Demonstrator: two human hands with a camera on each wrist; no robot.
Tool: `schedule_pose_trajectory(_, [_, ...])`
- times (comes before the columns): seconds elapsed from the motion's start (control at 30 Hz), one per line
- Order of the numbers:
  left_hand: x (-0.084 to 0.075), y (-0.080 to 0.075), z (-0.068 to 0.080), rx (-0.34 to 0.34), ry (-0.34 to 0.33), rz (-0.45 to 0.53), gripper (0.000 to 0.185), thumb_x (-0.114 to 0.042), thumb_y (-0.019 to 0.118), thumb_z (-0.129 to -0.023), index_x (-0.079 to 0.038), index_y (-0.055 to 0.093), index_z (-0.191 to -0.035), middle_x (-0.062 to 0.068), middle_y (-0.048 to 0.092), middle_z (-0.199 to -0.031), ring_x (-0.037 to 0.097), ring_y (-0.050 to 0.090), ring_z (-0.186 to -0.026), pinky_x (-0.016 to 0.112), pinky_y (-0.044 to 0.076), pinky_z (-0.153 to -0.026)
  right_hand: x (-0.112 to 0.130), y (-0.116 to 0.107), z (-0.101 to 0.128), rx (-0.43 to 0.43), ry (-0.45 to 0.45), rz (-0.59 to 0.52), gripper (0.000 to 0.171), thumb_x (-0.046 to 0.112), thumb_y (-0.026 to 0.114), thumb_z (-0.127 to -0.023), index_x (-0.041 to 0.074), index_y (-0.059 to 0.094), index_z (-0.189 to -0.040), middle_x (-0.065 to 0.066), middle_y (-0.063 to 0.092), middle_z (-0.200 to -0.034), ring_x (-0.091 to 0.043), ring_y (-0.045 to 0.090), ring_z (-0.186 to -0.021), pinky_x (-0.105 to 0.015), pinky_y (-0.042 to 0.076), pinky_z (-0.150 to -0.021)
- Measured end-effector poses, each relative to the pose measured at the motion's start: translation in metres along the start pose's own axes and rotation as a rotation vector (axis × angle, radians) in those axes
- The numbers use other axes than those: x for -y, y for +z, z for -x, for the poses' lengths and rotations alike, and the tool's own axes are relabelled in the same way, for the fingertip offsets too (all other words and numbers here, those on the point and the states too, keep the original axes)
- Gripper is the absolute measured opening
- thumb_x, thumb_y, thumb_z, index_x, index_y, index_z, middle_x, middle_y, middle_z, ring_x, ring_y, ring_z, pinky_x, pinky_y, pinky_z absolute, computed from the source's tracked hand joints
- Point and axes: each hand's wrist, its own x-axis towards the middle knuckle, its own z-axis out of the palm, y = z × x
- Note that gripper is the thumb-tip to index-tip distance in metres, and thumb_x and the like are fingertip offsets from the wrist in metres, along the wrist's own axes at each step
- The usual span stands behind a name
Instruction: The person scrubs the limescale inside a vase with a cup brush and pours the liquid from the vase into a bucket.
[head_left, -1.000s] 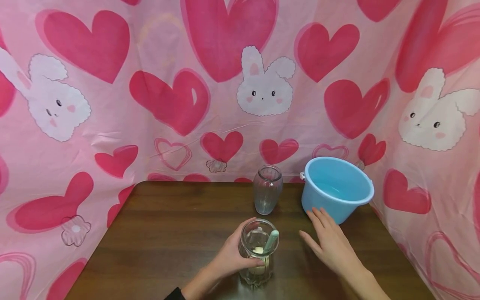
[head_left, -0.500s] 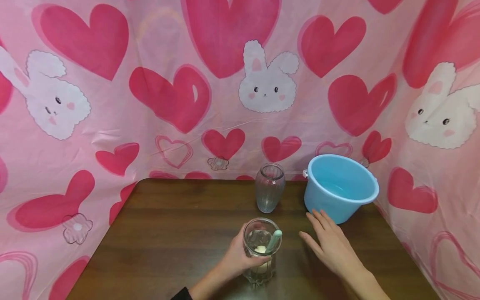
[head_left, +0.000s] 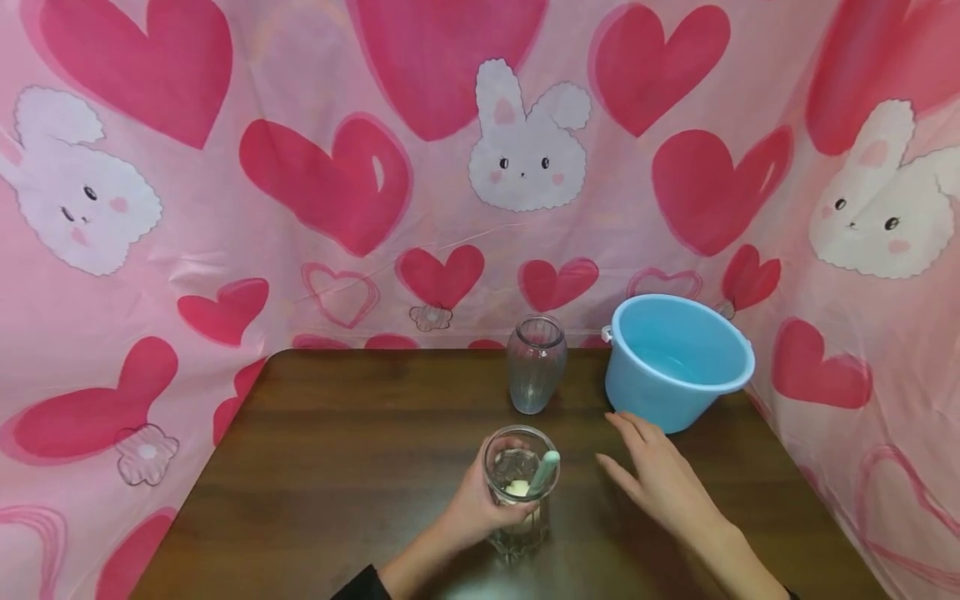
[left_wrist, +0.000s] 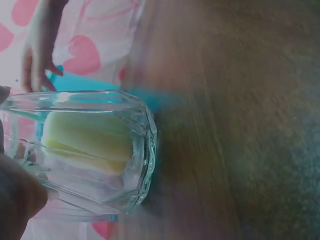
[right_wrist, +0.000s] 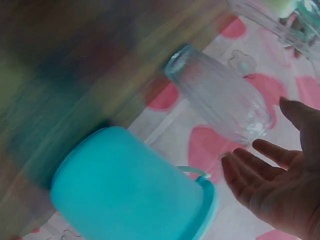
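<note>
My left hand grips a clear glass jar around its side, below the rim. Inside it stands a brush with a mint-green handle, leaning to the right against the rim. Its pale yellow sponge head shows through the glass near the jar's bottom in the left wrist view. Whether the jar's base touches the table, I cannot tell. My right hand hovers in front of a blue bucket, fingers spread and holding nothing. The right wrist view also shows the palm bare.
A second clear glass vase stands upright behind the jar, left of the bucket. The brown wooden table reaches back to a pink cloth with hearts and rabbits, which hangs at the back and both sides.
The head view has tipped slightly, so the table and its things sit a little higher in it. My left hand keeps its grip on the jar; my right hand has barely moved.
</note>
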Motion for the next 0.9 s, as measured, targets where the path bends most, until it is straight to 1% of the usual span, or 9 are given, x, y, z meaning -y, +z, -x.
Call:
schedule_pose_trajectory(0.1, [-0.002, -0.002, -0.001, 0.009, -0.013, -0.006, 0.075, -0.003, 0.088, -0.074, -0.004, 0.048, -0.137, 0.015, 0.060, -0.135, 0.047, 0.058, -0.123, 0.055, 0.048, -0.107, 0.010, -0.008, -0.004, -0.013, 0.008, -0.158, 0.040, 0.017, 0.070, -0.099, 0.008, 0.061, -0.137, -0.006, 0.067, -0.126, -0.023, 0.065, -0.110, -0.040, 0.055, -0.094])
schedule_pose_trajectory(0.2, [-0.003, -0.003, -0.001, 0.024, -0.026, 0.004, 0.074, -0.003, 0.087, -0.075, -0.003, 0.048, -0.137, 0.018, 0.060, -0.135, 0.050, 0.058, -0.122, 0.056, 0.048, -0.107, 0.022, -0.018, -0.009, -0.032, -0.076, -0.394, 0.035, 0.013, 0.061, -0.105, 0.014, 0.060, -0.140, 0.002, 0.066, -0.123, -0.011, 0.064, -0.096, -0.025, 0.052, -0.085])
schedule_pose_trajectory(0.3, [-0.003, -0.004, -0.001, 0.032, -0.023, 0.008, 0.073, -0.003, 0.087, -0.075, -0.004, 0.049, -0.138, 0.020, 0.061, -0.134, 0.049, 0.060, -0.120, 0.054, 0.049, -0.106, 0.035, -0.025, -0.016, -0.030, -0.215, -0.592, 0.036, 0.025, 0.057, -0.108, 0.014, 0.058, -0.142, 0.002, 0.066, -0.122, -0.009, 0.061, -0.086, -0.021, 0.050, -0.077])
schedule_pose_trajectory(0.37, [-0.003, -0.005, -0.002, 0.037, -0.013, 0.007, 0.073, -0.003, 0.086, -0.075, -0.005, 0.050, -0.139, 0.022, 0.062, -0.132, 0.048, 0.061, -0.118, 0.053, 0.050, -0.105, 0.044, -0.028, -0.023, -0.034, -0.294, -0.658, 0.046, 0.040, 0.055, -0.107, 0.012, 0.057, -0.143, -0.001, 0.066, -0.122, -0.009, 0.061, -0.085, -0.023, 0.051, -0.073])
schedule_pose_trajectory(0.43, [-0.001, -0.007, -0.003, 0.039, 0.011, -0.014, 0.072, -0.003, 0.087, -0.075, -0.005, 0.051, -0.138, 0.022, 0.063, -0.131, 0.047, 0.062, -0.116, 0.052, 0.051, -0.104, 0.053, -0.028, -0.028, -0.036, -0.338, -0.674, 0.058, 0.053, 0.054, -0.102, 0.012, 0.057, -0.142, -0.003, 0.066, -0.121, -0.009, 0.060, -0.084, -0.022, 0.051, -0.069])
schedule_pose_trajectory(0.53, [0.001, -0.012, -0.008, 0.042, 0.041, -0.045, 0.071, -0.005, 0.087, -0.076, -0.005, 0.052, -0.137, 0.021, 0.063, -0.131, 0.047, 0.062, -0.116, 0.052, 0.052, -0.103, 0.062, -0.026, -0.036, -0.023, -0.355, -0.669, 0.064, 0.058, 0.058, -0.097, 0.012, 0.057, -0.142, -0.004, 0.065, -0.119, -0.009, 0.059, -0.084, -0.022, 0.049, -0.067])
schedule_pose_trajectory(0.6, [0.002, -0.015, -0.012, 0.037, 0.050, -0.064, 0.071, -0.006, 0.087, -0.076, -0.004, 0.051, -0.137, 0.019, 0.062, -0.132, 0.048, 0.061, -0.117, 0.053, 0.051, -0.103, 0.066, -0.024, -0.040, -0.001, -0.329, -0.666, 0.060, 0.050, 0.067, -0.095, 0.014, 0.057, -0.143, -0.001, 0.065, -0.118, -0.008, 0.058, -0.084, -0.021, 0.049, -0.068])
schedule_pose_trajectory(0.73, [0.005, -0.018, -0.017, 0.034, 0.008, -0.059, 0.072, -0.005, 0.086, -0.077, -0.005, 0.049, -0.139, 0.016, 0.060, -0.134, 0.043, 0.062, -0.116, 0.050, 0.054, -0.100, 0.071, -0.015, -0.046, 0.010, -0.285, -0.669, 0.054, 0.020, 0.083, -0.090, 0.014, 0.060, -0.138, 0.005, 0.064, -0.112, -0.008, 0.058, -0.080, -0.022, 0.050, -0.064])
schedule_pose_trajectory(0.9, [0.009, -0.007, -0.016, 0.026, -0.033, -0.057, 0.075, -0.007, 0.086, -0.077, -0.009, 0.048, -0.141, 0.011, 0.061, -0.134, 0.034, 0.064, -0.115, 0.048, 0.055, -0.099, 0.071, -0.006, -0.047, -0.053, -0.298, -0.654, 0.039, -0.003, 0.081, -0.086, 0.012, 0.070, -0.120, 0.006, 0.066, -0.099, -0.006, 0.057, -0.077, -0.019, 0.050, -0.062])
